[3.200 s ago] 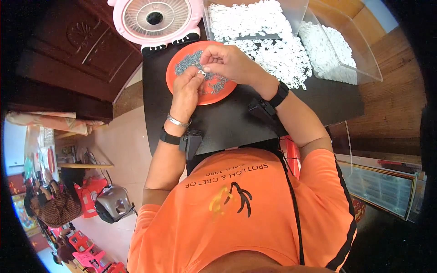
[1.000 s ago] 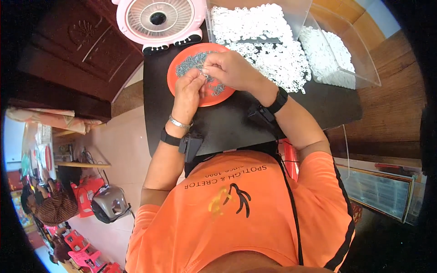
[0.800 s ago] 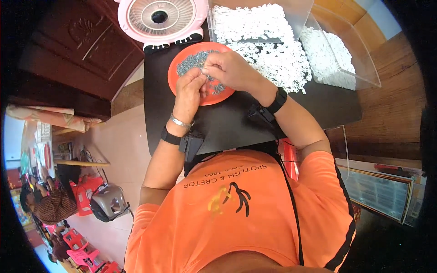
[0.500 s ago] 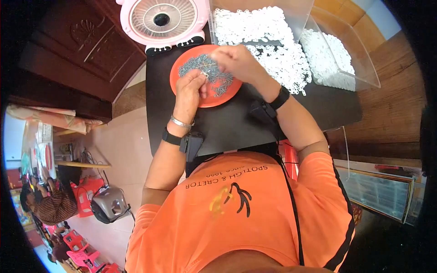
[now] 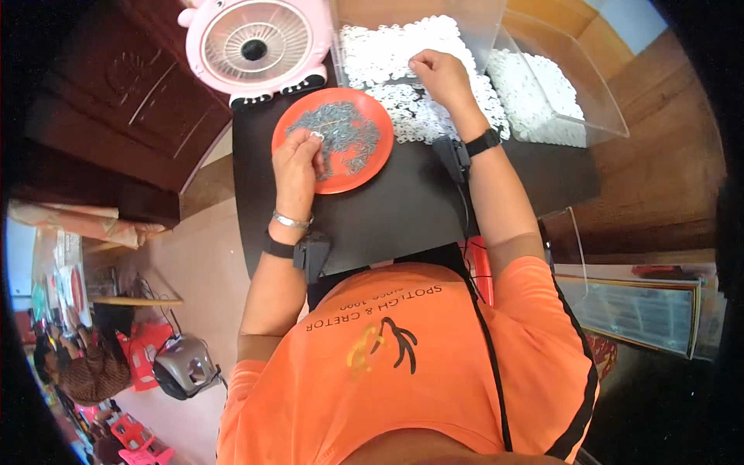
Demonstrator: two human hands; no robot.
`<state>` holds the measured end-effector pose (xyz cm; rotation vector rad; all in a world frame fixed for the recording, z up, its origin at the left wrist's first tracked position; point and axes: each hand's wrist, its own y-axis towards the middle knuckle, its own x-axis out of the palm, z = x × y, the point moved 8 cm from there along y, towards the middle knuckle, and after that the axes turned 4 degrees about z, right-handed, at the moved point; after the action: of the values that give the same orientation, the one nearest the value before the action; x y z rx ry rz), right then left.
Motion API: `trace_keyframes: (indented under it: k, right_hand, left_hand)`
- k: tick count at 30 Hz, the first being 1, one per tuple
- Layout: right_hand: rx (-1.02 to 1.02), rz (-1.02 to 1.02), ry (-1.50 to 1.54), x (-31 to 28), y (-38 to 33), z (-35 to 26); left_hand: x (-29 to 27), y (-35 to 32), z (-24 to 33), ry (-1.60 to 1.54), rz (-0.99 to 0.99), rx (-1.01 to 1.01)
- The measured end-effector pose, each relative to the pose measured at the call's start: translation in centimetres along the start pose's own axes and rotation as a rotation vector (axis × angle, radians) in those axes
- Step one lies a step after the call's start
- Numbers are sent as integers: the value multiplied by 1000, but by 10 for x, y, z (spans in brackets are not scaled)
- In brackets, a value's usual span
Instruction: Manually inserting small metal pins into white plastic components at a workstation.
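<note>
My left hand is closed at the left side of an orange-red plate, pinching a small white plastic piece at its fingertips. Small grey metal pieces, shaped like hooks or pins, lie scattered on the plate beneath and beside it. A thin pale stick crosses above these metal pieces. My right hand is raised over small white plastic pieces, its thumb and fingers pressed together. Whatever it may hold is too small to make out.
A pink fan stands behind the plate. Clear plastic bins hold white pieces at the back, one bin at the right, and more pieces spill onto the black table. Each wrist wears a strapped black device, with a cable near the right one.
My right hand has left the plate and moved right and away, over the white pieces. The left hand keeps its white piece at the plate. The whole view has shifted slightly.
</note>
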<state>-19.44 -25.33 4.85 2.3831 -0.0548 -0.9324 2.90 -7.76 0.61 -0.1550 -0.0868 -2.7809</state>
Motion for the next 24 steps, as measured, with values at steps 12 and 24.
trace_keyframes:
  k: [12, 24]
  right_hand:
    - [-47, -162, -284, 18, -10, 4]
    - [93, -297, -40, 37, -14, 6]
  left_hand:
    - [2, -4, 3, 9, 20, -6]
    - [3, -2, 1, 3, -1, 0]
